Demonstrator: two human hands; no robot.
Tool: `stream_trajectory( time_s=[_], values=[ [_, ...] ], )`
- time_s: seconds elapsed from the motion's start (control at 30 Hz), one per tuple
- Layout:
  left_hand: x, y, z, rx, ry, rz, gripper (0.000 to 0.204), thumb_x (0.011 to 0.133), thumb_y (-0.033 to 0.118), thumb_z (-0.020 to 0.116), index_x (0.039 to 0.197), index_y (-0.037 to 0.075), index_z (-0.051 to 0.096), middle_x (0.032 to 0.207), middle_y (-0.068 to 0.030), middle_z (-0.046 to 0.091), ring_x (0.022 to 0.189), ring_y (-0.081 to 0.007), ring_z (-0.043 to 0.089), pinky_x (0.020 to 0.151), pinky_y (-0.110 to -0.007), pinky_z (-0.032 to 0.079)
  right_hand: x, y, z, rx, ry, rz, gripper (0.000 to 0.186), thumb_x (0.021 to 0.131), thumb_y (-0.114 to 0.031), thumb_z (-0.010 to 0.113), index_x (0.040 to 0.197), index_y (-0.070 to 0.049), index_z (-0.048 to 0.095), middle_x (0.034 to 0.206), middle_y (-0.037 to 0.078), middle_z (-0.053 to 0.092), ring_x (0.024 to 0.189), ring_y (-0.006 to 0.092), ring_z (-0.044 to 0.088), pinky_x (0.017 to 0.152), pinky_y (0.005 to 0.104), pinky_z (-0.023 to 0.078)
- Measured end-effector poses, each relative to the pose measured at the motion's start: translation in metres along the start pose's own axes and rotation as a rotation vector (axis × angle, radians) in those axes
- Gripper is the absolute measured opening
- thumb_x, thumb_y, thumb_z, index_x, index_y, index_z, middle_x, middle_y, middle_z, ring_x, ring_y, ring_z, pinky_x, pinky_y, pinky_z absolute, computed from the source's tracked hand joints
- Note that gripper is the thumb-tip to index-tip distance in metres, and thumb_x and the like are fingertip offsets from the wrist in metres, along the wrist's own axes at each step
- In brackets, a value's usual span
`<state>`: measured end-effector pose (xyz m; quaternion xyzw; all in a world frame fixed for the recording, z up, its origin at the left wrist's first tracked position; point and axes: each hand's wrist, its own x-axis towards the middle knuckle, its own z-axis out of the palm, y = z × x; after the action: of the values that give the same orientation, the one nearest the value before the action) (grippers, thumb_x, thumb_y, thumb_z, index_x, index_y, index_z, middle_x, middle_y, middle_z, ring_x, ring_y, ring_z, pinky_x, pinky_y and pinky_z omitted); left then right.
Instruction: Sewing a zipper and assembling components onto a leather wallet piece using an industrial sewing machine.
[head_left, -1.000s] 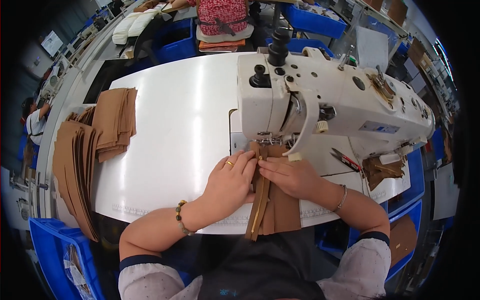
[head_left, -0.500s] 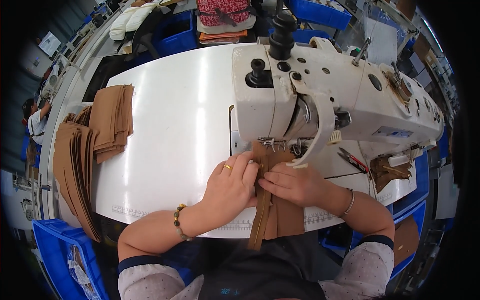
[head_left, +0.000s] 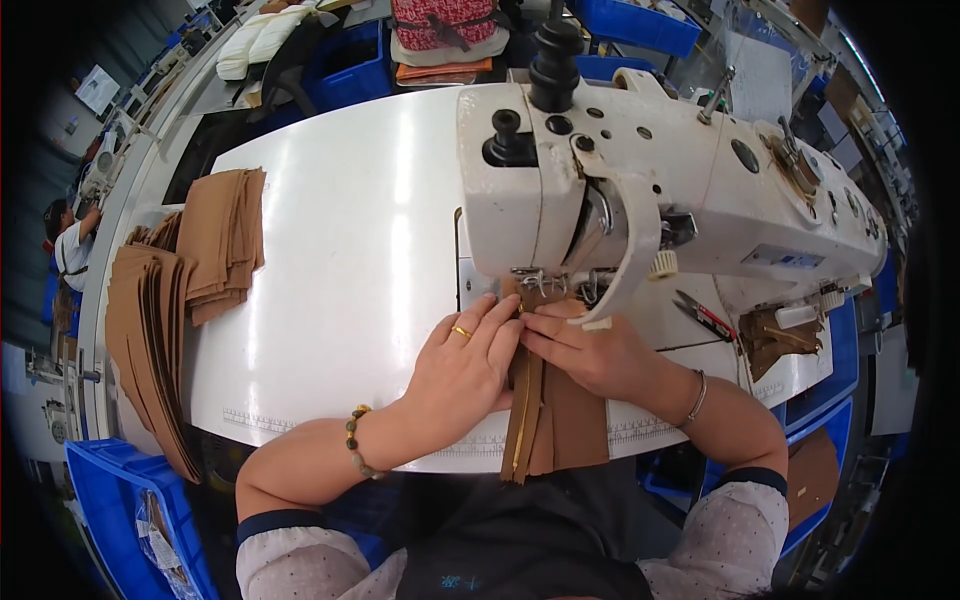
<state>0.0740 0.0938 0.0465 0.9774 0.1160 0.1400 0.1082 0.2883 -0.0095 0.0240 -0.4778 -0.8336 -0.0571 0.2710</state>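
Observation:
A brown fabric piece (head_left: 580, 420) lies under the presser foot of a white sewing machine (head_left: 720, 190), its near end hanging over the table edge. Along its left side runs a brown zipper (head_left: 525, 420) with gold-coloured teeth. My left hand (head_left: 460, 365) grips the zipper's left edge just in front of the foot, fingertips pressed down close to it. From the other side, my right hand (head_left: 590, 355) holds the zipper and fabric with its fingers together. The fingertips of both hands nearly meet. The needle point is hidden behind the machine's metal parts.
Stacks of brown fabric pieces (head_left: 220, 240) lie at the table's left. Red-and-black thread snips (head_left: 705, 315) rest right of the needle area, near a crumpled brown piece (head_left: 775, 340). Blue bins (head_left: 110, 500) stand below the table. Another person (head_left: 75, 240) sits far left.
The zipper and fabric have slid away from me toward the presser foot, so less hangs over the edge. My right hand has shifted slightly forward, closer to my left fingertips.

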Motion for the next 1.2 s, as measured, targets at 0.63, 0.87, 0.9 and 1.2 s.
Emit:
stream_trajectory(
  time_s=[0.63, 0.87, 0.9, 1.2],
  values=[
    [0.0, 0.003, -0.002, 0.081, -0.061, -0.016, 0.077, 0.066, 0.03, 0.088, 0.127, -0.003, 0.055, 0.149, -0.0217, 0.053, 0.133, -0.0365, 0.053, 0.108, -0.055, 0.046, -0.008, 0.005, 0.013, -0.032, 0.028, 0.08, 0.031, 0.081, -0.008, 0.072, 0.112, -0.007, 0.074, 0.126, 0.006, 0.071, 0.069, 0.0221, 0.055, 0.067, 0.0325, 0.051],
    [-0.001, 0.005, -0.004, 0.091, -0.062, -0.013, 0.074, 0.067, 0.03, 0.087, 0.126, -0.002, 0.057, 0.146, -0.0214, 0.055, 0.133, -0.0362, 0.053, 0.108, -0.054, 0.046, -0.004, 0.001, 0.007, -0.021, 0.032, 0.066, 0.031, 0.082, -0.013, 0.075, 0.113, -0.008, 0.074, 0.128, 0.006, 0.07, 0.073, 0.0236, 0.056, 0.069, 0.0344, 0.052],
    [-0.001, 0.005, -0.004, 0.094, -0.058, -0.009, 0.073, 0.067, 0.03, 0.087, 0.126, -0.001, 0.058, 0.145, -0.0208, 0.056, 0.133, -0.0359, 0.053, 0.108, -0.053, 0.046, -0.004, -0.001, 0.005, -0.026, 0.026, 0.105, 0.033, 0.082, -0.015, 0.076, 0.114, -0.008, 0.074, 0.129, 0.006, 0.069, 0.075, 0.0248, 0.057, 0.071, 0.036, 0.052],
    [-0.007, 0.008, 0.001, 0.137, -0.074, 0.045, 0.07, 0.071, 0.03, 0.082, 0.129, -0.003, 0.061, 0.145, -0.0211, 0.057, 0.134, -0.0346, 0.053, 0.109, -0.05, 0.045, -0.008, -0.013, -0.001, -0.04, -0.038, 0.129, 0.045, 0.079, -0.026, 0.081, 0.118, -0.006, 0.073, 0.132, 0.015, 0.066, 0.095, 0.0315, 0.065, 0.082, 0.0416, 0.055]
  ],
)
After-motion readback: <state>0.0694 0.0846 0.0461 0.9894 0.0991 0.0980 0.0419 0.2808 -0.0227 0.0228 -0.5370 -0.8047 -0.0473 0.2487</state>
